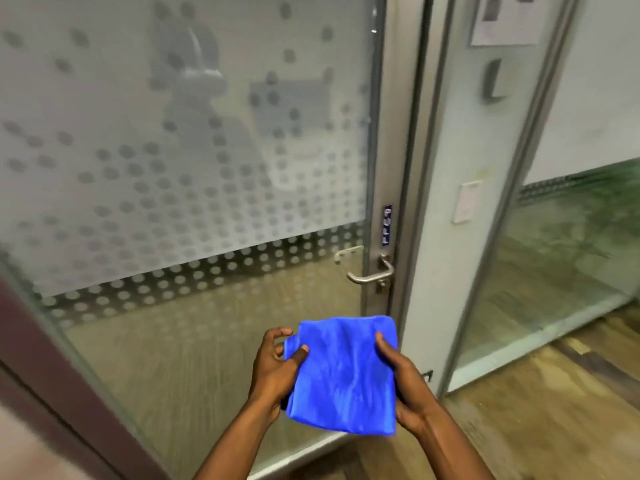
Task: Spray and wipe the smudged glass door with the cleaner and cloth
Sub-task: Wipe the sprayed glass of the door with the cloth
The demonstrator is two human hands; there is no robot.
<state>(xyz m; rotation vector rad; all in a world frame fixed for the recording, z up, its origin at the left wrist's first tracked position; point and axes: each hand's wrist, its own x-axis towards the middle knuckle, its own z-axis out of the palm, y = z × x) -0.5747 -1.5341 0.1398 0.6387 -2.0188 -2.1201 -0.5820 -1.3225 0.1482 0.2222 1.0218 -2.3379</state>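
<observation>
A folded blue cloth (344, 374) is held flat in front of me, low in the view. My left hand (275, 367) grips its left edge with the thumb on top. My right hand (403, 379) holds its right edge. Behind the cloth stands the glass door (180, 161), frosted with a pattern of grey dots above and clear glass below. A metal lever handle (372, 276) sits on the door's right side, above the cloth. No spray bottle is in view.
A metal door frame (412, 168) runs down right of the handle. A second glass panel (568, 244) stands further right, with a paper notice (505, 19) on the post. Wooden floor (540, 424) lies at the lower right. A dark red frame (41, 358) borders the left.
</observation>
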